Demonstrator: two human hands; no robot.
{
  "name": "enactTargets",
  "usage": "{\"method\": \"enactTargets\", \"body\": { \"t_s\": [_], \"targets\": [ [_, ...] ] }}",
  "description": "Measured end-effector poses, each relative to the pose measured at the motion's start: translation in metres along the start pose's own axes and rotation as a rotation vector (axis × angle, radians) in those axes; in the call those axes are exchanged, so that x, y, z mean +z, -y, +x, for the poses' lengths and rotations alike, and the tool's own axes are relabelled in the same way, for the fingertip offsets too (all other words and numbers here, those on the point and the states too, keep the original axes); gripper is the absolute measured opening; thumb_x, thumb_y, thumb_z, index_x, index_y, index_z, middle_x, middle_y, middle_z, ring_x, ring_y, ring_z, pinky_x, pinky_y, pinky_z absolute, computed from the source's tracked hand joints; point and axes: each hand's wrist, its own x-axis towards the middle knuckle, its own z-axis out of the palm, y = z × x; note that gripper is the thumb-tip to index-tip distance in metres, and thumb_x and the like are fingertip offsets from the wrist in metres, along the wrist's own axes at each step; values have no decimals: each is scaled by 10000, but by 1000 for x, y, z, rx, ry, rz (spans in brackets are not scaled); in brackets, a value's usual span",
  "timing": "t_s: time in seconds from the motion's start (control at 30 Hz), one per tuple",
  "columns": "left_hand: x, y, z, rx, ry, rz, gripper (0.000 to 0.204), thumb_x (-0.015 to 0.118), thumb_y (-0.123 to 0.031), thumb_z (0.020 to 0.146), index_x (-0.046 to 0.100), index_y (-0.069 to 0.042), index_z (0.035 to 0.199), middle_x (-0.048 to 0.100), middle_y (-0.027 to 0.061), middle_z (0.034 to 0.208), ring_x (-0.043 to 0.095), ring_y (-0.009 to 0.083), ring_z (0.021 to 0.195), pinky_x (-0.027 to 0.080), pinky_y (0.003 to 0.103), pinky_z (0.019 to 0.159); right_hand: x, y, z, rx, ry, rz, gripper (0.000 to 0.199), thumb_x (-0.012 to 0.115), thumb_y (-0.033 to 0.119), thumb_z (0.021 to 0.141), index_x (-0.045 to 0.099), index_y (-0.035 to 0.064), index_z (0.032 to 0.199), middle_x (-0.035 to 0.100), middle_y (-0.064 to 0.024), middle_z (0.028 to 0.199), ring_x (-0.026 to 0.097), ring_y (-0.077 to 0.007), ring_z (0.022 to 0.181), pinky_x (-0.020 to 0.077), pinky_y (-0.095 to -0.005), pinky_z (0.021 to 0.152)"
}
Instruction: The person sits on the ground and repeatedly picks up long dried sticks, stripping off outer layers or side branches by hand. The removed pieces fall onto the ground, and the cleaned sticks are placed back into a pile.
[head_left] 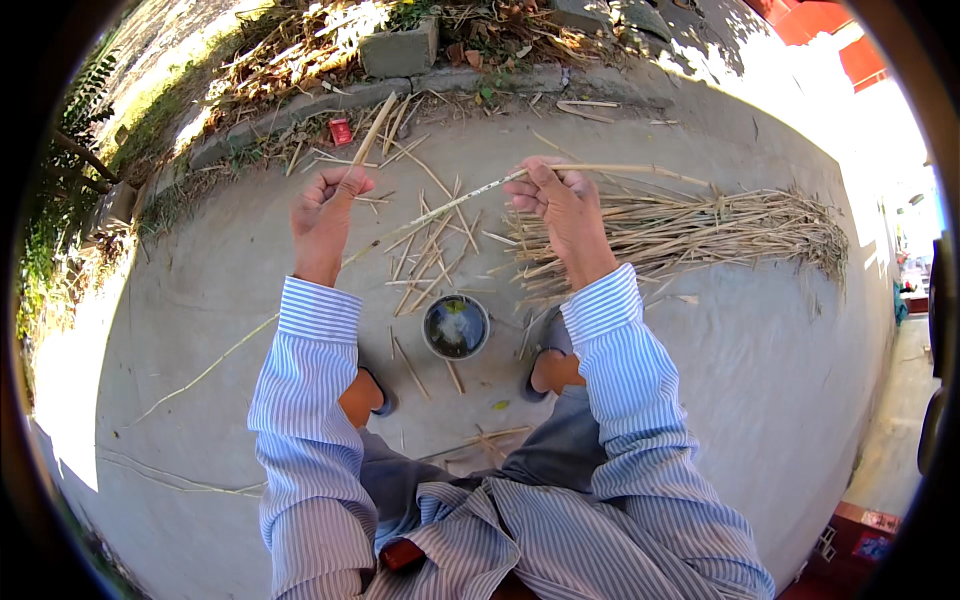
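Note:
My left hand (328,215) is closed, pinching a pale dry strip (378,125), perhaps a stalk sheath, that points up and away. To its right, my right hand (562,205) pinches a long thin dry stalk (450,207) between thumb and fingers. One part of this stalk slants down to the left past my left wrist; the other reaches right above a large bundle of dry stalks (720,230). Short cut pieces of stalk (430,250) lie scattered on the concrete between and below my hands.
A round container (426,338) of dark liquid stands between my feet. Thin stalks (200,375) lie at the left. A small red packet (340,131) is beyond my left hand. A concrete block (400,50) and dry plant litter edge the far side.

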Motion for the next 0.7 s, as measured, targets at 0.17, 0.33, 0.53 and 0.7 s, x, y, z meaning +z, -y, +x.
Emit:
{"method": "enactTargets", "body": {
  "t_s": [0.17,0.33,0.53,0.7],
  "targets": [
    [1,-3,-2,739,-118,1051,245,680,-221,844,637,-27,988,678,76,832,630,207,763,469,331,760,10,-3,-5,96,111,144,304,625,239,919,584,-20,1072,654,-124,969,662,-214,907,540,-284,737],
    [39,-15,-19,563,336,682,215,666,-217,845,648,-12,906,666,102,788,622,235,724,470,340,679,30,-23,-6,214,160,242,276,631,243,915,601,10,1059,651,-111,987,654,-206,933,546,-284,747],
    [10,-8,-8,346,324,515,203,697,-223,825,652,-34,885,658,101,761,652,207,741,495,329,671,-12,-9,8,106,58,209,271,639,221,908,597,0,1060,644,-103,989,649,-230,937,543,-310,768],
    [50,-19,-22,734,308,589,143,698,-169,797,658,-44,856,656,97,761,634,229,705,472,341,630,24,-23,-6,235,198,340,243,626,202,917,592,3,1051,638,-106,995,648,-212,917,548,-291,742]
  ]
}}
